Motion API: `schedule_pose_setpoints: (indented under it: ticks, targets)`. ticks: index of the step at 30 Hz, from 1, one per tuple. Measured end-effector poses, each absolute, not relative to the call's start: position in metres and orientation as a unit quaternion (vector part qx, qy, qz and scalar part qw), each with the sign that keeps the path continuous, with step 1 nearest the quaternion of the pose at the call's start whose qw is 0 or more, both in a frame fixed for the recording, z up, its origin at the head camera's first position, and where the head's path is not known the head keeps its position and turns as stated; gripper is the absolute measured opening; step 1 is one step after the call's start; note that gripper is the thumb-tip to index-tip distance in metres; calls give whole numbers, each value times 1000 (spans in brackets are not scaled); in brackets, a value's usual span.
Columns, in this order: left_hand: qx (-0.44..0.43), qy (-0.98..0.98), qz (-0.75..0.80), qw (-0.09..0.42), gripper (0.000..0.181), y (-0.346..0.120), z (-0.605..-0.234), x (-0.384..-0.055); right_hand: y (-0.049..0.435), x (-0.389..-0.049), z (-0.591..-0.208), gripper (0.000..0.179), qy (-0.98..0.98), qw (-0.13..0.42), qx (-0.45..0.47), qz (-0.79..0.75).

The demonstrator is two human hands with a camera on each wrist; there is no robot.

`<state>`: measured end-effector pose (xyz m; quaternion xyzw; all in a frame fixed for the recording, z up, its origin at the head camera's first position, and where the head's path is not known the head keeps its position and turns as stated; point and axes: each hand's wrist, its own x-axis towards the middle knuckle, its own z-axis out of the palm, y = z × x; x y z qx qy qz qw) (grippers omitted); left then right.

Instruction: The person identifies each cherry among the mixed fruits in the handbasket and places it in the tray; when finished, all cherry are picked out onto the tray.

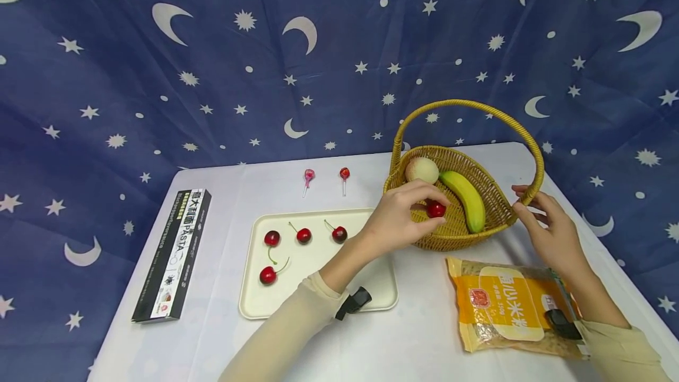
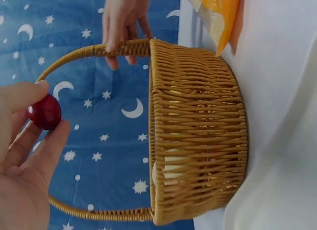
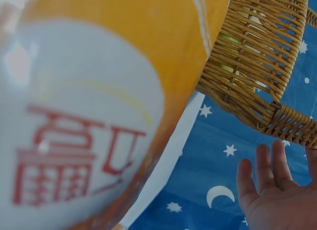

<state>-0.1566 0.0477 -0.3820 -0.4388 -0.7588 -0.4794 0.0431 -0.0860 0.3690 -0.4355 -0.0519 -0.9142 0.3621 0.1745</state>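
My left hand [image 1: 400,217] pinches a dark red cherry [image 1: 436,209] between thumb and fingers, above the wicker basket [image 1: 442,243]. In the left wrist view the same cherry [image 2: 45,112] shows at the fingertips, with no stem visible. My right hand [image 1: 551,229] holds the basket's arched handle [image 1: 536,177] near its right base, thumb on one side and fingers on the other. Inside the basket lie a banana [image 1: 467,199] and a pale round peach-like fruit [image 1: 422,170]. Several stemmed cherries [image 1: 303,236] sit on a cream tray [image 1: 318,310], left of the basket.
An orange food packet [image 1: 511,305] lies under my right forearm, in front of the basket. A black-and-white pasta box [image 1: 172,255] is at the table's left. Two lollipops [image 1: 309,175] lie behind the tray. Star-patterned blue cloth [image 1: 212,75] hangs behind the table.
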Motion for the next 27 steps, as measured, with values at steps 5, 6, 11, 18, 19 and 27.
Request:
schedule_pose_setpoints:
  ticks: [5, 6, 11, 18, 19, 27]
  targets:
    - [-405, -742, -534, 31, 26, 30, -387, -154, 370, -86, -435, 43, -913, 177, -52, 365]
    - [-398, -738, -544, 28, 26, 26, -388, -153, 370, -86, -435, 43, -912, 177, -50, 366]
    - [-364, -731, -576, 35, 26, 3, -395, -148, 369, -85, -436, 43, -912, 173, -46, 369]
    - [-327, -727, -602, 59, 25, -31, -402, -139, 368, -85, -436, 44, -914, 171, -56, 364]
    - [-324, -728, -601, 65, 25, -35, -403, -138, 368, -85, -436, 44, -914, 172, -56, 363]
    - [-277, -758, -581, 101, 28, -70, -408, -126, 367, -86, -436, 43, -911, 176, -48, 369]
